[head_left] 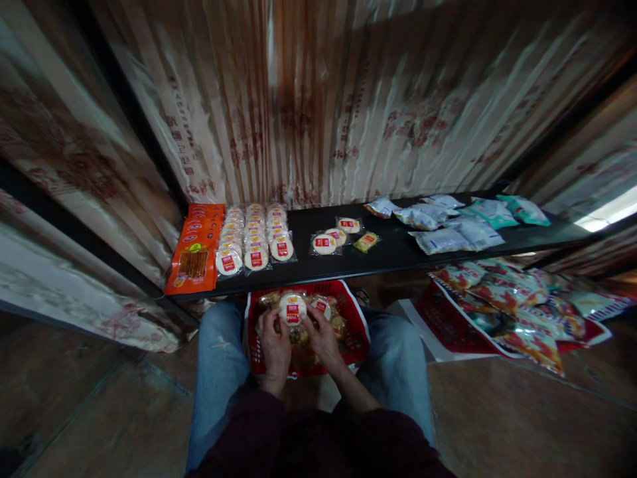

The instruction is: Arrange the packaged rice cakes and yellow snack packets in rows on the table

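A round white rice cracker pack (292,309) in clear film with a red label is held between my two hands, above a red basket (359,332). My left hand (275,342) grips its left edge, and my right hand (321,337) has its fingers on the right edge. Under and around them in the basket lie more wrapped snacks, among them another cracker pack (322,307) just right of the held one. On the black shelf (303,269) ahead, several similar packs (256,255) lie in three overlapping rows.
An orange snack bag (194,249) lies at the shelf's left end. Three loose cracker packs and a small yellow packet (367,241) are mid-shelf. Silver bags (448,239) and green bags (522,209) lie to the right. Below them stands a second red basket (442,318) heaped with shiny bags.
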Available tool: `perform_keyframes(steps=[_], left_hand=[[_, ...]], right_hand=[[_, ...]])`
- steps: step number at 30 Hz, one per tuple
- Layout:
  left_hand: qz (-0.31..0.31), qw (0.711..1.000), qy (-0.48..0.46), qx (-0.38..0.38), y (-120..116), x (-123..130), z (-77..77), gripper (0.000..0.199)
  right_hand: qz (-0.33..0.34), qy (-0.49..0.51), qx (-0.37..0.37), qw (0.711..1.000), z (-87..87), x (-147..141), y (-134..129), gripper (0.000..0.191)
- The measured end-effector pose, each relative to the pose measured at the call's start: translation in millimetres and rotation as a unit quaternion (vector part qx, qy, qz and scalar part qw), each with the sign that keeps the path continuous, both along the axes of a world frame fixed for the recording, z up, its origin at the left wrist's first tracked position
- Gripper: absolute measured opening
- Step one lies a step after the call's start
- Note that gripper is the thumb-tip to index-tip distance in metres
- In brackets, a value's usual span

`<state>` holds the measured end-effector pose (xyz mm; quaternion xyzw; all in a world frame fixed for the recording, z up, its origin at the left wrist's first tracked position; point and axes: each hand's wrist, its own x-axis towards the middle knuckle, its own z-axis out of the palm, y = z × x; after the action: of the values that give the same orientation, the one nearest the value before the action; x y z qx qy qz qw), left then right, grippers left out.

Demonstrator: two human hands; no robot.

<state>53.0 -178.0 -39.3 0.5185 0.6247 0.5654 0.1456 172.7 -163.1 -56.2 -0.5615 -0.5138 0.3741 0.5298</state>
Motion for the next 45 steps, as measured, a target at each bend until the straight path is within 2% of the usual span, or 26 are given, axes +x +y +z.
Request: perform_keyframes(steps=[5, 10, 14, 24, 33, 38, 45], left_hand=[[-0.003, 1.0, 0.012, 0.016, 4, 2, 3.8, 0.019], [-0.008, 0.999, 0.037, 0.024, 9, 0, 10.1, 0.026], [-0.012, 0.998, 0.054, 0.031, 19, -2, 21.2, 0.032], [-0.011, 0.997, 0.079, 0.003, 44, 0, 41.6, 0.04], [-0.003, 0.994, 0.112, 0.007, 79, -2, 58.9, 0.042], [0.0, 0.992, 0.129, 0.016, 94, -2, 57.7, 0.043], [-0.006, 0.989, 0.143, 0.022, 106, -3, 49.0, 0.045]], right_hand=[[-0.032, -0.04, 0.03, 0.998, 8.6, -1, 5, 0.032], [-0.033, -0.044, 0.025, 0.998, 20.0, -1, 12, 0.034], [-0.024, -0.031, 0.027, 0.999, 35.4, -3, 22, 0.038], [-0.029, -0.066, 0.033, 0.997, 54.7, -6, 58, 0.035], [-0.023, -0.136, 0.066, 0.988, 68.5, -9, 96, 0.037], [-0.021, -0.167, 0.06, 0.984, 67.9, -10, 113, 0.045], [-0.031, -0.224, 0.075, 0.971, 61.5, -11, 127, 0.046]])
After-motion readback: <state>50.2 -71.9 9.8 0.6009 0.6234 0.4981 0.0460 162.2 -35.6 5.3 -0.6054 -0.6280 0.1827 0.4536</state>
